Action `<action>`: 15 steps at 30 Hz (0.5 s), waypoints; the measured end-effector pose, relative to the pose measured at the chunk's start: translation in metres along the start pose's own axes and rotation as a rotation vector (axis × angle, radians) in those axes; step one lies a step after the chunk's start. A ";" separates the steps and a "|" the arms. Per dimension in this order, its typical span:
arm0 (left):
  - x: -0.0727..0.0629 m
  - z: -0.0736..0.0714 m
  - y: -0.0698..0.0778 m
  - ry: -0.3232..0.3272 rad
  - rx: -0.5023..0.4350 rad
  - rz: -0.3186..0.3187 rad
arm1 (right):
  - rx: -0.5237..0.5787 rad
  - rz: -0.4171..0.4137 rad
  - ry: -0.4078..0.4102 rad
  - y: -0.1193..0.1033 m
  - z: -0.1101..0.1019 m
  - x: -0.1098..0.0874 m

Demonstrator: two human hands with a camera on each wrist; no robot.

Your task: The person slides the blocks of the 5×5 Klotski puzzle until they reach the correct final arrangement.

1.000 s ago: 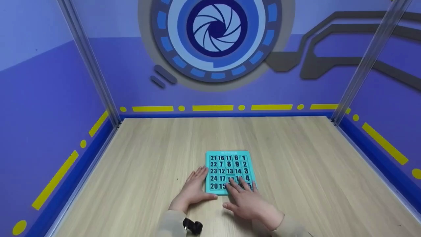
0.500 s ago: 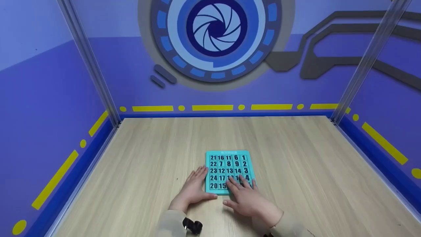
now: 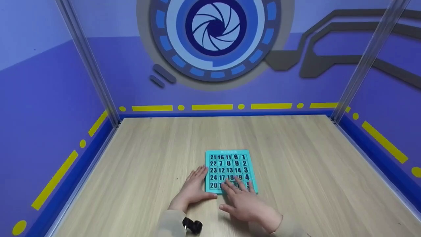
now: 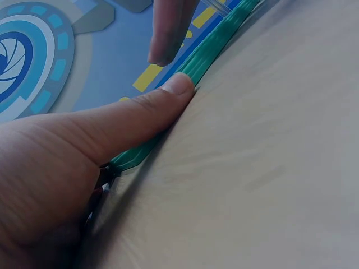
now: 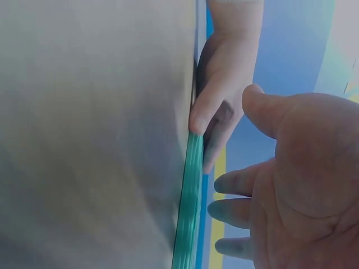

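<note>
A turquoise number slide puzzle [image 3: 208, 184], with black digits on its tiles, lies flat on the wooden table in the head view. My left hand [image 3: 194, 189] braces its near left corner, straight fingers along the left side and thumb against the near edge. The left wrist view shows that thumb [image 4: 140, 115] pressed along the green edge. Straight fingertips of my right hand [image 3: 245, 202] rest over the bottom row, covering several tiles, with the thumb apart from the board. In the right wrist view the right hand [image 5: 314, 185] has its fingers spread above the puzzle's edge [image 5: 189, 207].
Bare wood tabletop [image 3: 158, 141] surrounds the puzzle. Blue printed walls [image 3: 138, 79] with yellow dashes and metal corner posts [image 3: 95, 69] stand at the back and sides. A small black device [image 3: 192, 225] sits at the left sleeve.
My right hand has shifted slightly left over the bottom row. Tiles 18 and 19 show more now, while tile 15 is covered. The left hand stays where it was.
</note>
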State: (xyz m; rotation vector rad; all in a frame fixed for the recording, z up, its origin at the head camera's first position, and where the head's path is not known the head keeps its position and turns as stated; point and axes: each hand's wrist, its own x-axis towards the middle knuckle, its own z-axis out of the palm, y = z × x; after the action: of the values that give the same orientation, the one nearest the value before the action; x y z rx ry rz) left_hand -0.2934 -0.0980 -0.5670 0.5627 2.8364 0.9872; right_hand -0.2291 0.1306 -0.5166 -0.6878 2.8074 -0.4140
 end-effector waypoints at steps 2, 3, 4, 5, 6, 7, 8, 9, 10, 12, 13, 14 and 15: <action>0.000 0.000 0.000 0.003 0.006 0.006 | -0.014 -0.013 -0.008 -0.004 0.000 -0.002; 0.000 0.000 -0.001 0.005 0.009 0.010 | -0.021 -0.018 -0.011 -0.006 0.001 -0.002; -0.001 0.000 -0.001 0.006 0.014 0.013 | -0.026 -0.022 -0.014 -0.007 0.001 -0.003; -0.001 0.000 -0.001 0.007 0.014 0.015 | -0.032 -0.026 -0.017 -0.008 0.002 -0.003; -0.001 0.000 -0.001 0.006 0.015 0.016 | -0.038 -0.030 -0.020 -0.009 0.003 -0.003; -0.001 0.000 0.000 0.005 0.014 0.016 | -0.040 -0.032 -0.023 -0.009 0.003 -0.003; -0.001 0.000 0.000 0.003 0.011 0.016 | -0.042 -0.033 -0.026 -0.009 0.004 -0.003; -0.001 0.000 0.000 0.001 0.007 0.015 | -0.041 -0.034 -0.028 -0.009 0.005 -0.003; 0.000 0.000 0.000 0.001 0.005 0.015 | -0.039 -0.033 -0.031 -0.009 0.005 -0.002; 0.000 0.000 0.001 -0.002 0.000 0.008 | -0.037 -0.031 -0.033 -0.009 0.005 -0.002; 0.000 0.000 0.001 -0.003 -0.003 0.005 | -0.037 -0.030 -0.033 -0.008 0.005 -0.002; 0.000 0.000 0.001 -0.001 -0.007 0.003 | -0.037 -0.030 -0.032 -0.008 0.005 -0.002; 0.000 0.000 0.001 -0.001 -0.008 0.001 | -0.038 -0.031 -0.031 -0.008 0.005 -0.002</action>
State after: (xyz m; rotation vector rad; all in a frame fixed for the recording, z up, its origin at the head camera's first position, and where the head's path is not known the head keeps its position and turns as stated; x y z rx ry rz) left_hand -0.2928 -0.0975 -0.5659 0.5635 2.8304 0.9983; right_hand -0.2227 0.1236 -0.5182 -0.7402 2.7854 -0.3536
